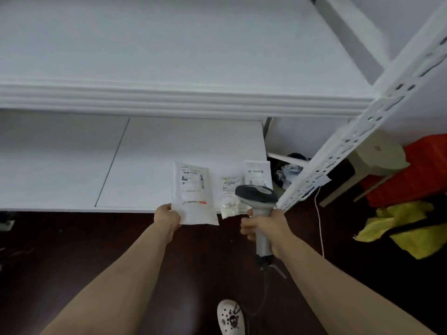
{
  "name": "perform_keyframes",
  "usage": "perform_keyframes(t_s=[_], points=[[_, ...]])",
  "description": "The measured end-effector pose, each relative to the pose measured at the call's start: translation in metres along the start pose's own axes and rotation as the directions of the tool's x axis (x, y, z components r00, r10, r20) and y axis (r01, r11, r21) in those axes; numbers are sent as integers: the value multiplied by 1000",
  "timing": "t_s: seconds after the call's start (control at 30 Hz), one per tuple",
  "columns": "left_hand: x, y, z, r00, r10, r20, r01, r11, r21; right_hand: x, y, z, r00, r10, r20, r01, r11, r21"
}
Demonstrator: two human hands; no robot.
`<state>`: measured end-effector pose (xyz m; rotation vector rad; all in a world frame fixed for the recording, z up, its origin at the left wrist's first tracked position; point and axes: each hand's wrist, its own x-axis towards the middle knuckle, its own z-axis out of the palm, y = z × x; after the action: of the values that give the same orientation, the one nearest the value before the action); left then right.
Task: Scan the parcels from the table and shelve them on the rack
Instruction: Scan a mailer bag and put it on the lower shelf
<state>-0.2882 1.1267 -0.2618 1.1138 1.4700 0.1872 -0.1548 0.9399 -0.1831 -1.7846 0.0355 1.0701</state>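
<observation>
My left hand (167, 215) pinches the lower left corner of a white padded parcel (194, 193) with a printed label, held over the front edge of the lower white rack shelf (145, 165). My right hand (263, 226) grips the handle of a grey barcode scanner (257, 195), whose head sits just right of that parcel. A small clear packet (229, 199) with a label lies at the shelf's front edge beside the scanner. Another white parcel (257, 174) lies behind it, near the shelf's right end.
An upper rack shelf (169, 97) juts out above. A perforated white rack post (350, 143) slants down right of the scanner. Red and yellow bags (411, 213), a stool and a white cable lie on the dark floor at right. My shoe (229, 317) shows below.
</observation>
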Motion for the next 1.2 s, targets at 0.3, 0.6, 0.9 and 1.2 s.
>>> perform_keyframes(t_s=[0.3, 0.6, 0.9, 1.2], points=[[121, -41, 40, 992, -65, -105, 67, 998, 19, 107, 49, 15, 991, 134, 3, -134, 991, -3], [151, -50, 68, 994, -49, -102, 66, 983, 172, 139, 70, 7, 988, 151, -17, -151, 988, -21], [26, -6, 72, 992, 35, 124, -84, 906, 415, 35, 36, -35, 985, 156, -70, -152, 987, 50], [-184, 46, 134, 828, 72, 556, -424, 729, 537, -146, 7, -142, 954, 48, -296, -4, 989, 147]])
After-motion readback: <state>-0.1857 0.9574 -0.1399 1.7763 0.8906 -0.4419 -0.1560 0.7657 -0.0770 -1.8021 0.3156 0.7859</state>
